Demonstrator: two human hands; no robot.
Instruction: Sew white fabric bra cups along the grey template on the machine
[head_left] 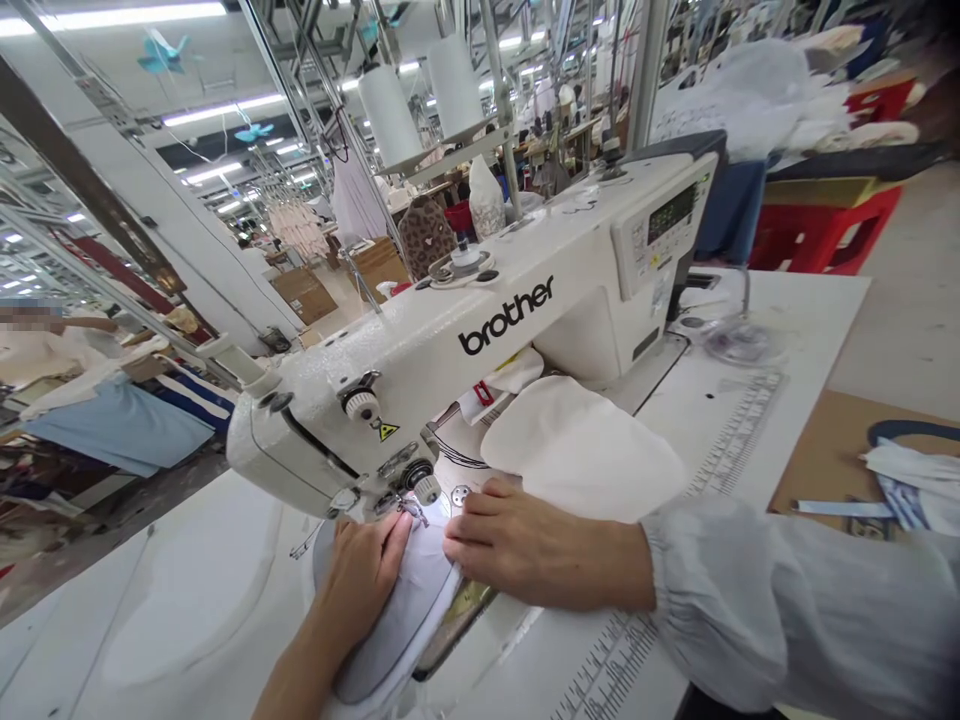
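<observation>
A rounded white fabric piece lies under the needle area of a white sewing machine, lit by its lamp. My left hand is closed on the left part of this piece, its thumb stretched close beside the presser foot. Most of the left fingertips are hidden. On the other side, my right hand has its fingers bunched together, pinching the piece's right edge. Another rounded white fabric piece rests on the machine bed just behind the right hand.
A flat white piece lies on the table to the left. Ruler markings run along the tabletop. Two thread cones stand behind the machine. A red stool bears fabric at the right. Scraps lie on a cardboard surface.
</observation>
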